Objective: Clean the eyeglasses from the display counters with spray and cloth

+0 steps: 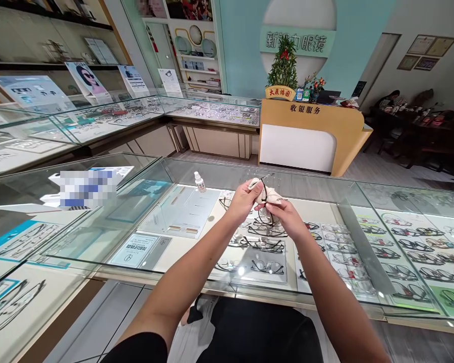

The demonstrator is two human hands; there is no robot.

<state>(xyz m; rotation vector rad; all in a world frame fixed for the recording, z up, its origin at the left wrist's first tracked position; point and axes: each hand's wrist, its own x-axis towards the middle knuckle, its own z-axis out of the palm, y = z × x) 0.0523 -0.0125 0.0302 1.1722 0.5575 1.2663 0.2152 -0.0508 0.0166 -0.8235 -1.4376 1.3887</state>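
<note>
A pair of dark-framed eyeglasses (264, 187) is held up between the two hands, above the glass, its dark frame running down from the left fingertips to the right ones. A soft cream-coloured cloth (273, 196) is bunched against the frame, partly behind it, showing on both sides. The left hand (245, 200) lies to the left of the eyeglasses, thumb and fingers pinching the cloth close by the upper part of the frame. The right hand (288, 217) comes from the lower right, its thumb and fingertips pinching the lower part of the frame, with the cloth just above them. A round rim shows below the fingertips; whether it belongs to the held pair cannot be told.

Beneath the hands spreads the clear glass worktop (227, 173) of a display case. To the left of the left hand, well apart from it, a small white plastic bottle with a printed label (200, 182) stands upright. Under the glass, rows of eyeglasses (263, 244) lie below the hands, and a blue-and-white printed card (138, 249) lies farther left. Beyond, across the floor, stands a wood-coloured cashier counter with a white front panel (297, 148), bearing a leafy green plant (282, 68).
</note>
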